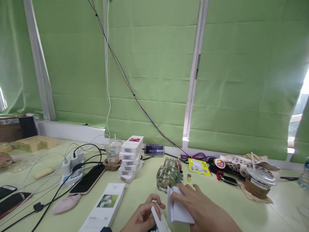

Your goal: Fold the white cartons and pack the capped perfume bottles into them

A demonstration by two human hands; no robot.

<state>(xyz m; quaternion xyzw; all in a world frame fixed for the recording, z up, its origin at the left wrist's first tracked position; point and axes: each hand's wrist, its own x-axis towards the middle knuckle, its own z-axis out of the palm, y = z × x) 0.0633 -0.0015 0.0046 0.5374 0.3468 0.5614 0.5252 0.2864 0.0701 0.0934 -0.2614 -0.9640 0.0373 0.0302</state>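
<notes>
My left hand (145,214), at the bottom centre, has its fingers closed around a white box (162,222) with a dark green picture partly showing; the frame's lower edge cuts it off. Just to the right, my right hand (195,206) grips a white folded card piece (179,207) from above. The two white pieces are close together. Beyond my hands stands a cluster of small clear glass bottles (170,175) with gold and coloured parts. On the left lies a long white box (106,206) printed with white flowers on green.
A stack of white boxes (130,158) rises behind the flat one. Left of it are a plastic cup (113,149), a phone (88,180) and a power strip (72,169) with tangled cables. On the right are a yellow packet (199,167) and an iced drink cup (258,182).
</notes>
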